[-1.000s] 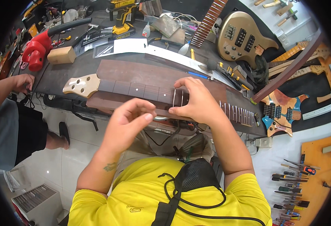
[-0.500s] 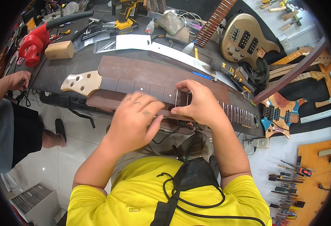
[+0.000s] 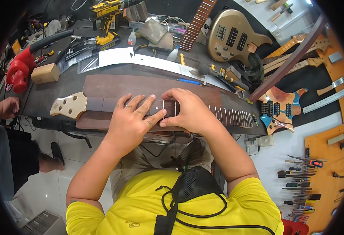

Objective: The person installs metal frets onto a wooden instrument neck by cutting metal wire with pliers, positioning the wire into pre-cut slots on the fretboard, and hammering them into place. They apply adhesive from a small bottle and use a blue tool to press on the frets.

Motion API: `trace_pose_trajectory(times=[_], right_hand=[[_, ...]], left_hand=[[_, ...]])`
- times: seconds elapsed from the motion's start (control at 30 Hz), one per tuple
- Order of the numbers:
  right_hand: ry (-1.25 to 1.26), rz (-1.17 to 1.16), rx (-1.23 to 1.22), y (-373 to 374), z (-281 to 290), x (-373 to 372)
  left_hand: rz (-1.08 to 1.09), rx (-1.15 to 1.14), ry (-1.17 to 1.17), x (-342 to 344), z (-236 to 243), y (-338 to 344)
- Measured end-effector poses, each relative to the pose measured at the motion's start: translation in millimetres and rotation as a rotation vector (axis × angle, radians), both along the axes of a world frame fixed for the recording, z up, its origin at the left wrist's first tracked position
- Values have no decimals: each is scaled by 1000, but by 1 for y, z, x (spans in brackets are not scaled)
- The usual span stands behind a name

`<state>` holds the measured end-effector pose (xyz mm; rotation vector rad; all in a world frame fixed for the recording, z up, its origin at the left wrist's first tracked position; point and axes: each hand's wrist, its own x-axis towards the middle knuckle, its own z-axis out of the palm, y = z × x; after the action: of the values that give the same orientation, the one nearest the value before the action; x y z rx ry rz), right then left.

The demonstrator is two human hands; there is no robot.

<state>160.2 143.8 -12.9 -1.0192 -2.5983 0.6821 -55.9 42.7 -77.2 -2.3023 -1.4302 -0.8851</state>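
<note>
A guitar neck lies lengthwise along the bench, its pale headstock (image 3: pixel 70 105) at the left and its dark fretboard (image 3: pixel 101 104) running right. Silvery frets (image 3: pixel 234 117) line the right part, while slots show toward the headstock. My left hand (image 3: pixel 130 117) rests over the fretboard with its fingers spread, holding nothing. Beside it, my right hand (image 3: pixel 191 111) curves across the neck, thumb at the near edge and forefinger at the far edge. Between those two fingertips a fret wire (image 3: pixel 163 105) crosses the board. Whether it is seated in its slot I cannot tell.
A brown board (image 3: pixel 121 84) lies under the neck. Behind it are a white strip (image 3: pixel 160 64), a blue pen (image 3: pixel 191 82), pliers (image 3: pixel 234 80) and a yellow drill (image 3: pixel 107 23). A red blower (image 3: pixel 21 70) stands left, near another person's hand (image 3: pixel 9 107). Guitar bodies (image 3: pixel 234 37) stand right.
My left hand, blurred and lifted before, now lies on the fretboard with fingers spread. My right hand stays at the same fret wire. The whole view has shifted.
</note>
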Motion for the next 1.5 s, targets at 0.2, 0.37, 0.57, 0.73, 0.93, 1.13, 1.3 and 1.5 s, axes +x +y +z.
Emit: trace_pose_trajectory(times=[0.2,0.37,0.57,0.73,0.93,1.13,1.3,1.5], right_hand=[[-26,-368,223,73,29,56],[-611,-346,652,145,5,123],[-577,-161,803,169,-2,137],[-46,-348,671,136,26,128],[245,-390,-563,-2,82,95],[99,-274,-424,-61,73,66],[-89,-255,-395,-68,71,52],[-104,-237,-308,-63,66,51]], left_hand=[[5,-3,0,-2,1,-1],[-10,-8,2,-2,-4,-1],[-19,5,-1,-4,-4,-1],[-32,13,-21,-3,-4,3],[-17,17,-31,-5,-8,-2],[-10,19,-22,-4,-10,-1],[0,20,-21,-6,-9,-2],[-11,38,-44,-6,-10,-1]])
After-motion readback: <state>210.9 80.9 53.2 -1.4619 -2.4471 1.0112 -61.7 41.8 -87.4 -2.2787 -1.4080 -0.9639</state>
